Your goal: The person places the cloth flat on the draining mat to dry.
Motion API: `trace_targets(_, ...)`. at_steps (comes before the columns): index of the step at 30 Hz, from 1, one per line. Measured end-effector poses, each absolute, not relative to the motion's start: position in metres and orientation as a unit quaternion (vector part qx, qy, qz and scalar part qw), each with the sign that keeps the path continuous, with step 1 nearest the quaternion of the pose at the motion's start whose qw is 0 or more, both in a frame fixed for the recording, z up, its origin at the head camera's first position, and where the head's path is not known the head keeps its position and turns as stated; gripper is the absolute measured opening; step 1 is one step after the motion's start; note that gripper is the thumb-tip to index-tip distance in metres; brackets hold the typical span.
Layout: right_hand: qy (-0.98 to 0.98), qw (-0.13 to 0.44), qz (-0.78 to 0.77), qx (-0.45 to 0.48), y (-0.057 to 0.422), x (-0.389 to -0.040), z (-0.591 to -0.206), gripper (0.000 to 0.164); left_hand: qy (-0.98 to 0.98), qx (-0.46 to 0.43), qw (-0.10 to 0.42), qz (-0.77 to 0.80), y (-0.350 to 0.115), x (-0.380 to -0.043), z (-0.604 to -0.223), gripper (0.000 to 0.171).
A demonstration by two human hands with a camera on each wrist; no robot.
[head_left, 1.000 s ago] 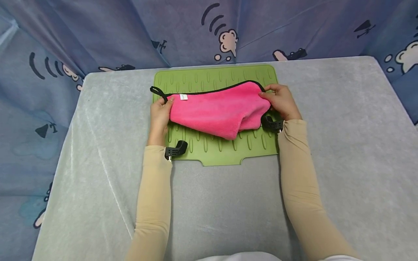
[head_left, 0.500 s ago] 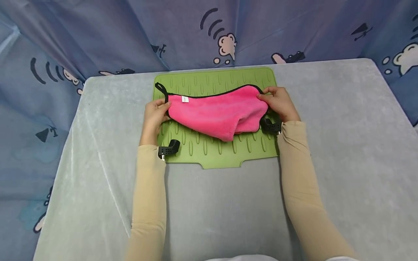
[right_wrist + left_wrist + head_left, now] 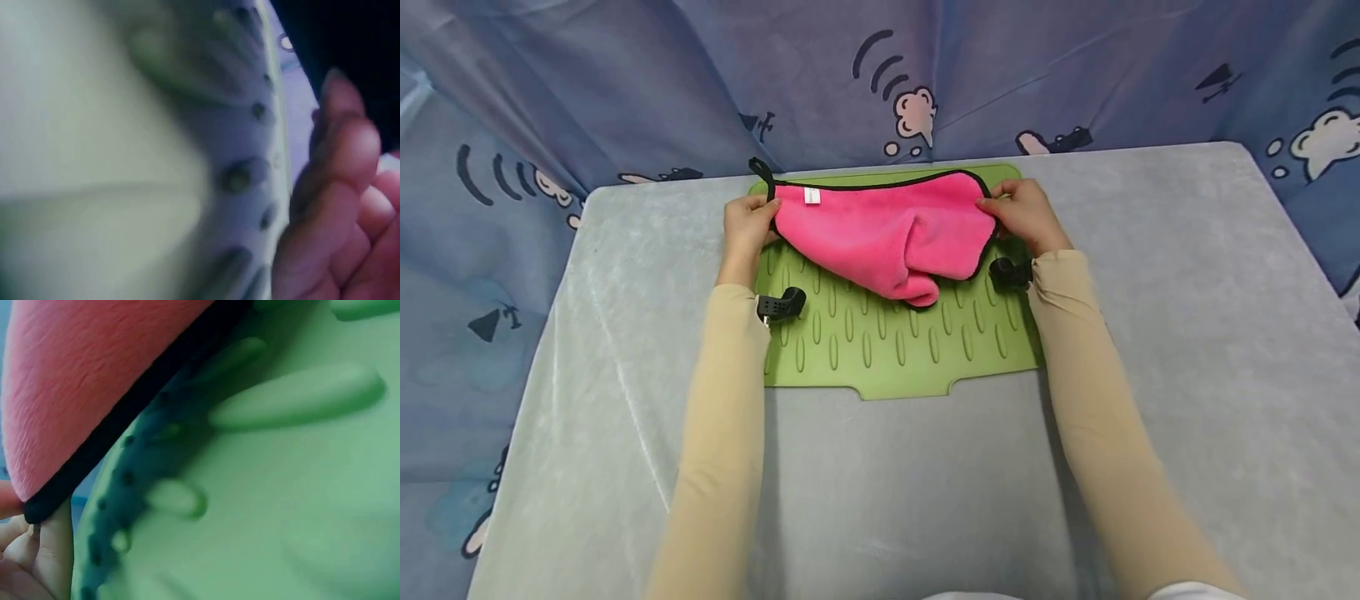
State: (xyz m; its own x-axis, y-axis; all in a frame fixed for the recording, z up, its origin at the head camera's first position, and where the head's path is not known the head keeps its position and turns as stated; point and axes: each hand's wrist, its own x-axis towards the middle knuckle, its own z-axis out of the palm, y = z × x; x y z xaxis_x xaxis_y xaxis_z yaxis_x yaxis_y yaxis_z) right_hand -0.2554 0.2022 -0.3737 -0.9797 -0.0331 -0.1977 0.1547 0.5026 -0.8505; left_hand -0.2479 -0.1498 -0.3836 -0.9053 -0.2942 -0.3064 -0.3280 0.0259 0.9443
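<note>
A pink plush towel (image 3: pixel 857 225) with black edging hangs between my hands over a green ridged mat (image 3: pixel 895 358). Its left corner is pinched by my left hand (image 3: pixel 748 229), below a black loop (image 3: pixel 762 171) and beside a small white tag (image 3: pixel 812 196). My right hand (image 3: pixel 1028 215) pinches the towel's right edge. The lower part droops and curls into a fold right of the middle. In the left wrist view, the left fingers (image 3: pixel 50 556) grip the black-trimmed corner. The right wrist view shows bent right fingers (image 3: pixel 331 212) beside a dark, unlit surface.
The mat lies on a table with a grey cloth (image 3: pixel 865 483), its tab toward me. A blue patterned curtain (image 3: pixel 820 92) stands behind and on both sides. Black wrist cameras (image 3: pixel 784 303) stick out from both sleeves over the mat.
Both hands have moved away from me with the towel, toward the mat's far edge. The left hand first shifted left. The towel's lower edge has curled, and more of the mat's near part shows.
</note>
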Motion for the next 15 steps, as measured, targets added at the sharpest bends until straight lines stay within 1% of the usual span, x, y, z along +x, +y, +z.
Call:
trace_targets(2,0.870,0.083,-0.484,0.046,0.201,-0.262,-0.376,0.019,0.706,-0.231,0.011,0.669,-0.147,-0.253,-0.387,0.021)
trace_targets(5,0.886,0.060,-0.456,0.061,0.197,-0.270,-0.377,0.022,0.692,-0.244,0.010,0.680,-0.145,-0.257,-0.389,0.024)
trace_targets(8,0.900,0.040,-0.429,0.070,0.194,-0.274,-0.379,0.028,0.674,-0.247,0.034,0.695,-0.143,-0.257,-0.389,0.031)
trace_targets(12,0.881,0.065,-0.460,0.087,0.196,-0.270,-0.380,0.032,0.647,-0.227,0.093,0.722,-0.143,-0.248,-0.387,0.045)
trace_targets(15,0.841,0.098,-0.522,0.097,0.201,-0.262,-0.380,0.031,0.630,-0.213,0.120,0.737,-0.146,-0.236,-0.387,0.050)
